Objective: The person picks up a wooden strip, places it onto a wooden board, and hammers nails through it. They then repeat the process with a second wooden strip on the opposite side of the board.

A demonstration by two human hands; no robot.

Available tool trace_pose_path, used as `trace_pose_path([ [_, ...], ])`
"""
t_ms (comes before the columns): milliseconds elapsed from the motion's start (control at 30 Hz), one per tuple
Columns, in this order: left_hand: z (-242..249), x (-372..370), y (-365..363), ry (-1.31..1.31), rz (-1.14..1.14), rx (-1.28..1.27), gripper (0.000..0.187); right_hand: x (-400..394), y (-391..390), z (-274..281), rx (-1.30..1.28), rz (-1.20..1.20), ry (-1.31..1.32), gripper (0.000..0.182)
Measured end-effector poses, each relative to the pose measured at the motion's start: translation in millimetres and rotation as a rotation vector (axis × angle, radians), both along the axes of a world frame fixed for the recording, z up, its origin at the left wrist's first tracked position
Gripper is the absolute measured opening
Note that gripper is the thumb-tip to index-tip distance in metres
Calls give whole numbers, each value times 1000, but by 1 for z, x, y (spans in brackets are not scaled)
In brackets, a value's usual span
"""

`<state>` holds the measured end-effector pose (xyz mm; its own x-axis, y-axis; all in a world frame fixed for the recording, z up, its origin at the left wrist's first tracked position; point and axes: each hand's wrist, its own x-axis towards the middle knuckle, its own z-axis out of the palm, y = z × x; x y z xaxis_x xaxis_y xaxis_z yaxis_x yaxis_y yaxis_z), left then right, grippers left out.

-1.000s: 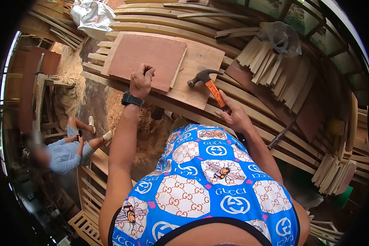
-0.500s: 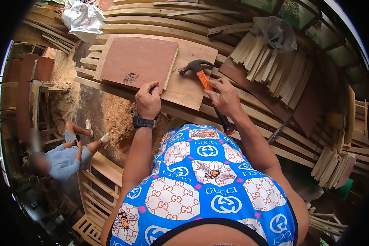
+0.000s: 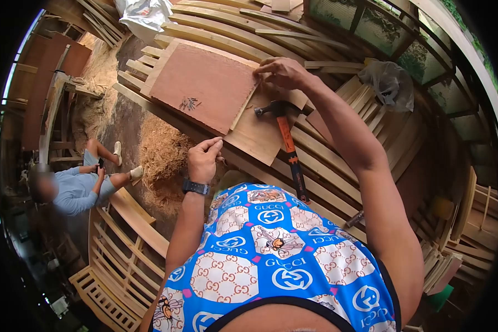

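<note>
A reddish-brown board (image 3: 205, 83) lies on a lighter plywood sheet (image 3: 254, 141), with a small pile of nails (image 3: 190, 103) on it. My left hand (image 3: 203, 159) is at the board's near corner, thumb and forefinger pinched; anything between them is too small to name. At the far right corner, my right hand (image 3: 282, 73) touches the board's edge with bent fingers, and whether it holds something is unclear. The hammer (image 3: 285, 135), with a black head and an orange and black handle, lies right of the board, touched by neither hand.
Long curved wooden slats (image 3: 221, 34) run under and behind the boards. A seated person (image 3: 77, 188) is at the left, near a sawdust heap (image 3: 163, 149) and a slatted wooden frame (image 3: 127, 243). A plastic bag (image 3: 390, 83) rests on sticks at the right.
My right hand has left the hammer's handle and reached forward to the board's far right corner. My left hand has moved slightly down to the near corner. The view has shifted.
</note>
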<state>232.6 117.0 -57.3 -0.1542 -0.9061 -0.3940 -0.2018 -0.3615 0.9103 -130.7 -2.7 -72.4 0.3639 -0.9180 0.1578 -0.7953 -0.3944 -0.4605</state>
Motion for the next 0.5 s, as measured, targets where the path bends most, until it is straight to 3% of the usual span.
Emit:
trace_pose_path([
  [100,-2,10,4,6,20,19,18,-7,-20,-9,79,149,-120,33],
  [233,11,2,9,64,9,-15,20,3,-6,-8,164,59,-260,26],
  [367,3,-7,7,-40,35,-57,15,-8,-13,-32,210,76,-346,32],
  [433,-1,-10,3,-282,-63,-263,15,-3,-7,-16,302,19,-346,42],
  [467,-6,-7,-1,-450,-156,-513,24,0,-5,-12,356,-23,-358,47],
  [500,-4,-8,-3,-460,-150,-503,24,3,-6,-8,406,-63,-368,51],
])
